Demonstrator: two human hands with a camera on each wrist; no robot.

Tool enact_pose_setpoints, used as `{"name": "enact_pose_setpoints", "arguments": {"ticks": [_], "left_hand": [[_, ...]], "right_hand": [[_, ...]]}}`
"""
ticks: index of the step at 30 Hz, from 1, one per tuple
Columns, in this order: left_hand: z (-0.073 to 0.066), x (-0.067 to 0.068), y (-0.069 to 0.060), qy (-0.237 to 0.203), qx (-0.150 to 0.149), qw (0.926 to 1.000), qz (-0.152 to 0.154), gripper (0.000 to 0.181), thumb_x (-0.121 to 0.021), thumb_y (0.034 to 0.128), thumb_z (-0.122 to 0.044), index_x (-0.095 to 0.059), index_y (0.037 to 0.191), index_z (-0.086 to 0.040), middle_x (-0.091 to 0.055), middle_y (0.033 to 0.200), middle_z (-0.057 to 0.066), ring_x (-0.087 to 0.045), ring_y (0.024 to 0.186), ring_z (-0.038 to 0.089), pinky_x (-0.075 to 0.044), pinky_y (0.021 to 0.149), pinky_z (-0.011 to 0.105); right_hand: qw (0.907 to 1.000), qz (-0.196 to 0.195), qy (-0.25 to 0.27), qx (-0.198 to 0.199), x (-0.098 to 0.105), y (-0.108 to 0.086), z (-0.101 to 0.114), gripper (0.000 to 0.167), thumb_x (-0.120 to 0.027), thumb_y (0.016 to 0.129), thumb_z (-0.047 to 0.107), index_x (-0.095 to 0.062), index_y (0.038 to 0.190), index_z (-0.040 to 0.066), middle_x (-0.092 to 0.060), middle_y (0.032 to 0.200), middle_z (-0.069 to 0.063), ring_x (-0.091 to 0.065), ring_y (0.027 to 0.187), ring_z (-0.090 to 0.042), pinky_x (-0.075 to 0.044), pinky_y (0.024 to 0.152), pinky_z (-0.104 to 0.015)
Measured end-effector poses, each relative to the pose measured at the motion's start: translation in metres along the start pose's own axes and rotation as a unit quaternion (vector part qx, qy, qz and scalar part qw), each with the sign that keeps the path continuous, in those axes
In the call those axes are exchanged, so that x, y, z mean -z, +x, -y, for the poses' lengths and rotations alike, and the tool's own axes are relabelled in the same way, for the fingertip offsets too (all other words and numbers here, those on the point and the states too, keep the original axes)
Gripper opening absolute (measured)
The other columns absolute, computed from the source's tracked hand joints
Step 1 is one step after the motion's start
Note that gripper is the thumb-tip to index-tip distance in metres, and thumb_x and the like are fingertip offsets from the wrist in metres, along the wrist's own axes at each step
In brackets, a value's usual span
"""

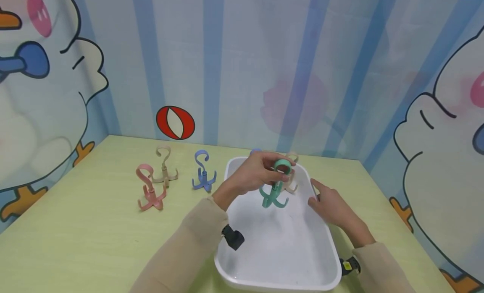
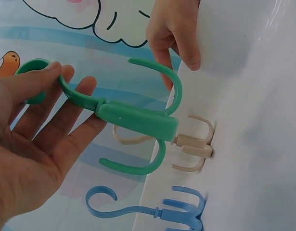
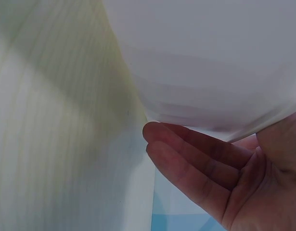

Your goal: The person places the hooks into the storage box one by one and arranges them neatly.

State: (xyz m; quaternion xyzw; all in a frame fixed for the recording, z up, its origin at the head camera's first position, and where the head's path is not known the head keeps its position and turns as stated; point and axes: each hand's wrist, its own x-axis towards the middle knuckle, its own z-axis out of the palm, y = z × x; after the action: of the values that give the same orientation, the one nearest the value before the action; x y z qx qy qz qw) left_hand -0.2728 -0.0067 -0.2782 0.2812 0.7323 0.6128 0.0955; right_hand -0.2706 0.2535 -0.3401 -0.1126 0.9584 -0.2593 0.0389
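Note:
My left hand (image 1: 252, 174) pinches a green claw hook (image 1: 273, 195) by its curved top, above the far half of a white tray (image 1: 277, 259). In the left wrist view the prongs of the green hook (image 2: 138, 120) point away from the palm. A beige claw hook (image 2: 193, 142) and a blue claw hook (image 2: 181, 214) stand in the tray at its far end; in the head view the left hand hides most of the blue one. My right hand (image 1: 332, 205) grips the tray's right rim, thumb over the inside and fingers against the outer wall.
Left of the tray, a pink claw hook (image 1: 152, 197), a beige claw hook (image 1: 164, 175) and a blue claw hook (image 1: 204, 180) stand on the pale yellow table (image 1: 94, 238). A striped cartoon curtain (image 1: 242, 74) closes off the back and both sides.

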Motion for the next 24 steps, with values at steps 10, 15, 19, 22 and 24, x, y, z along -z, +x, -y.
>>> {"name": "enact_pose_setpoints", "arguments": {"ticks": [10, 15, 19, 22, 24], "left_hand": [[0.000, -0.007, 0.009, -0.031, -0.005, 0.9994, 0.017, 0.038, -0.074, 0.0961, 0.001, -0.072, 0.133, -0.005, -0.077, 0.124, 0.016, -0.076, 0.103, 0.017, -0.065, 0.087, 0.038], [0.001, -0.010, 0.011, -0.035, -0.010, 0.9991, 0.023, 0.039, -0.074, 0.0962, 0.000, -0.070, 0.135, -0.003, -0.075, 0.126, 0.019, -0.075, 0.102, 0.016, -0.065, 0.088, 0.039], [0.002, -0.013, 0.012, -0.034, -0.018, 0.9990, 0.024, 0.039, -0.073, 0.0963, 0.000, -0.070, 0.135, -0.003, -0.074, 0.127, 0.022, -0.075, 0.100, 0.015, -0.065, 0.086, 0.038], [0.004, -0.016, 0.012, -0.031, -0.015, 0.9992, 0.021, 0.038, -0.074, 0.0962, 0.001, -0.071, 0.134, -0.004, -0.075, 0.125, 0.020, -0.075, 0.097, 0.015, -0.064, 0.081, 0.035], [0.006, -0.018, 0.013, -0.027, -0.008, 0.9994, 0.019, 0.038, -0.074, 0.0962, 0.000, -0.072, 0.133, -0.006, -0.077, 0.122, 0.017, -0.074, 0.095, 0.013, -0.063, 0.078, 0.032]], "right_hand": [[1.0000, 0.000, 0.000, 0.008, 0.000, -0.001, 0.000, 0.071, -0.054, 0.104, 0.015, -0.023, 0.162, -0.012, -0.073, 0.115, -0.032, -0.075, 0.084, -0.025, -0.059, 0.064, -0.035], [0.9999, -0.003, 0.003, 0.014, 0.001, -0.003, 0.001, 0.071, -0.054, 0.104, 0.015, -0.024, 0.162, -0.012, -0.073, 0.114, -0.031, -0.075, 0.082, -0.024, -0.059, 0.063, -0.035], [0.9999, -0.001, 0.003, 0.014, 0.001, -0.003, 0.001, 0.070, -0.054, 0.104, 0.015, -0.024, 0.162, -0.012, -0.072, 0.117, -0.032, -0.075, 0.084, -0.025, -0.059, 0.064, -0.035], [0.9999, 0.001, 0.003, 0.015, 0.001, -0.003, 0.001, 0.070, -0.054, 0.104, 0.014, -0.024, 0.162, -0.012, -0.071, 0.119, -0.033, -0.076, 0.087, -0.026, -0.061, 0.065, -0.036], [0.9999, 0.001, 0.004, 0.015, 0.001, -0.003, 0.001, 0.070, -0.054, 0.104, 0.014, -0.023, 0.162, -0.012, -0.071, 0.120, -0.034, -0.076, 0.087, -0.027, -0.061, 0.066, -0.036]]}}
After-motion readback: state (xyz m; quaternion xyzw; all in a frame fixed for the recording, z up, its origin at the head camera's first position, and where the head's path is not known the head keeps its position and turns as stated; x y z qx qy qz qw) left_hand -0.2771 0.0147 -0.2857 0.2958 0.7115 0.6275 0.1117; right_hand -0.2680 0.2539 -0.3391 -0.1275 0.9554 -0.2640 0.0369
